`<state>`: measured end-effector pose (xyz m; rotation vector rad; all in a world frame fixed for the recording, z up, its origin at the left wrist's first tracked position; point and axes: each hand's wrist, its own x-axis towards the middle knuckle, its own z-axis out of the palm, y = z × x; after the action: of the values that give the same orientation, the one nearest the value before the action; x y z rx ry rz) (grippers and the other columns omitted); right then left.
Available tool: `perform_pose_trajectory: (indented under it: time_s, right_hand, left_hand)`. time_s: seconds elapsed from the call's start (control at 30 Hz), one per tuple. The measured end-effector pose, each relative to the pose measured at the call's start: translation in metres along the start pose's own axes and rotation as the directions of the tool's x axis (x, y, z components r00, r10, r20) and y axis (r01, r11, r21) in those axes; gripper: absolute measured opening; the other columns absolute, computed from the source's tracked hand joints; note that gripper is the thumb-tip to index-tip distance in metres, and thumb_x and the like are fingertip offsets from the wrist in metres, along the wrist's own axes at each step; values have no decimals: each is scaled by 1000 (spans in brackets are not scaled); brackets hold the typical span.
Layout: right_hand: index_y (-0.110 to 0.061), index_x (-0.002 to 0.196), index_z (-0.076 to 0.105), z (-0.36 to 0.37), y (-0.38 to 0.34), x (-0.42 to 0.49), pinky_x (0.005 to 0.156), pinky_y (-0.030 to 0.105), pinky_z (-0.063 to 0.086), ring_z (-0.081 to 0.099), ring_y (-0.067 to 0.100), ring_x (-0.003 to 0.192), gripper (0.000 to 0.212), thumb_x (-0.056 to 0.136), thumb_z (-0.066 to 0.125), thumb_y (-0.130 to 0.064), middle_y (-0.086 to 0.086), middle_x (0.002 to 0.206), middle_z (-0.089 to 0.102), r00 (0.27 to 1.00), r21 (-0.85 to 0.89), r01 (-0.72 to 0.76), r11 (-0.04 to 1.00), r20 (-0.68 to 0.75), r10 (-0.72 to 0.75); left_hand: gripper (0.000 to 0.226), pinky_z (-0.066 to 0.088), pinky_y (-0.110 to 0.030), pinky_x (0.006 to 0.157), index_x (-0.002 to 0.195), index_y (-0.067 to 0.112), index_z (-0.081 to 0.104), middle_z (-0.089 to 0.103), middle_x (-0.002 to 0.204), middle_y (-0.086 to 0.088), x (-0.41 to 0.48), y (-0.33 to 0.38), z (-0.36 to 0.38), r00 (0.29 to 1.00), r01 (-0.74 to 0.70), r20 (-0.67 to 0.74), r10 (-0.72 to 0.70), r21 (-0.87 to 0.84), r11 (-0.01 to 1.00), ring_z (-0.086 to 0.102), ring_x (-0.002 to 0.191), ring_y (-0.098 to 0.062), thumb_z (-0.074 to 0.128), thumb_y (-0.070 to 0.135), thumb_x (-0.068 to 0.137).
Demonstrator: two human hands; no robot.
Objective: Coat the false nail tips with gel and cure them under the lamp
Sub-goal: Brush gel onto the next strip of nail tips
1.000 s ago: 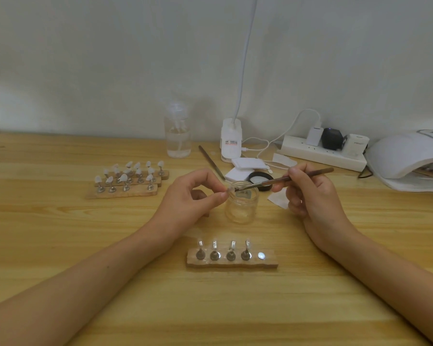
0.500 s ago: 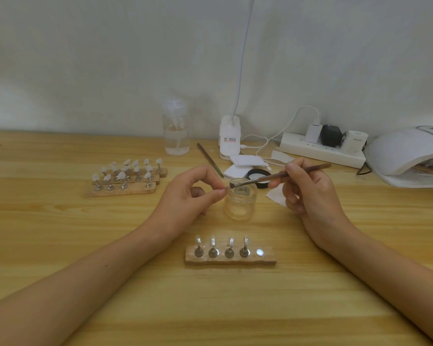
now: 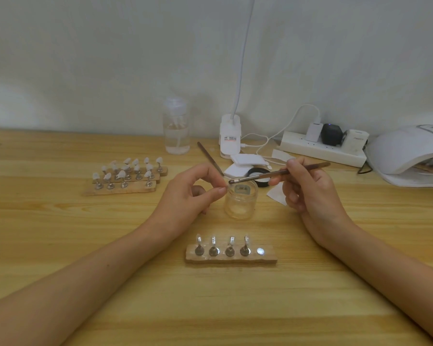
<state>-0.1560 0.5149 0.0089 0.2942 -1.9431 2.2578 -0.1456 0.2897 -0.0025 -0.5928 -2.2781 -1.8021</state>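
My left hand [image 3: 193, 196] pinches something small between thumb and forefinger just left of the clear glass gel jar [image 3: 240, 204]; the fingers mostly hide it. My right hand [image 3: 308, 188] grips a thin brown brush [image 3: 280, 173] like a pen. The brush tip hovers over the jar's rim, right beside my left fingertips. In front of me lies a wooden strip [image 3: 268, 258] with several metal stands bearing clear nail tips; its right-most spot shows only a bare metal disc. The white curing lamp [image 3: 405, 151] stands at the far right.
Wooden strips with white nail tips [image 3: 125, 176] lie at the left. Behind the jar are a black lid [image 3: 259, 179], white pads [image 3: 245, 161], a second thin tool [image 3: 210, 158], a spray bottle [image 3: 176, 131], a desk lamp base [image 3: 230, 136] and a power strip [image 3: 320, 149].
The brush tip has risen from the jar's mouth to just above the rim, nearer my left fingertips. My left hand keeps its pinch in the same place.
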Motion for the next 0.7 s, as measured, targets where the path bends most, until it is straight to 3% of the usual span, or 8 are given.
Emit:
perform_pose_trajectory:
  time_s: [0.07, 0.17, 0.33, 0.47, 0.6, 0.7]
  right_hand:
    - [-18, 82, 56, 1, 0, 0, 39, 15, 29, 40, 6, 46, 22, 88, 57, -39, 4, 78, 73, 1000, -25, -7, 1000, -7, 7]
    - [-16, 83, 54, -3, 2, 2, 40, 17, 26, 36, 8, 47, 20, 97, 54, -31, 4, 77, 74, 997, 3, -25, 1000, -71, 25]
    - [-17, 85, 54, 1, 0, 1, 40, 15, 30, 39, 6, 47, 26, 87, 57, -43, 3, 80, 74, 1000, -27, -2, 1000, 11, 2]
    - [-16, 84, 53, -1, 1, 2, 39, 16, 27, 36, 7, 46, 20, 94, 55, -33, 3, 77, 73, 998, -5, -19, 1000, -54, 18]
    - [-17, 85, 54, 1, -1, 0, 40, 15, 30, 39, 6, 47, 23, 90, 55, -39, 3, 79, 73, 1000, -21, -9, 1000, 18, 9]
    - [-16, 84, 53, -1, 1, 1, 39, 15, 28, 37, 7, 47, 19, 97, 53, -31, 4, 77, 73, 999, -18, -23, 1000, -29, 23]
  left_hand:
    - [18, 48, -21, 55, 79, 22, 64, 65, 88, 14, 0, 0, 0, 1000, -3, 0, 3, 1, 1000, 51, 54, -11, 70, 8, 88]
    - [17, 47, -21, 55, 80, 21, 63, 65, 88, 15, 0, 0, 0, 1000, -6, -3, 6, 6, 1000, 51, 54, -12, 70, 8, 88]
    - [17, 48, -21, 56, 80, 22, 64, 65, 90, 13, 0, 0, 0, 1000, -5, -1, 5, 11, 1000, 51, 54, -12, 70, 9, 88]
    - [17, 47, -21, 55, 80, 22, 64, 65, 89, 14, 0, -1, 0, 1000, -3, 0, 3, 11, 1000, 51, 54, -12, 70, 8, 88]
    - [17, 47, -22, 56, 80, 22, 64, 65, 90, 13, 0, -1, -1, 1000, -3, 1, 3, 5, 1000, 52, 53, -11, 70, 9, 88]
    - [17, 47, -21, 55, 80, 21, 64, 65, 89, 13, 0, -1, -1, 1000, -4, 0, 4, 3, 1000, 51, 53, -10, 70, 8, 88]
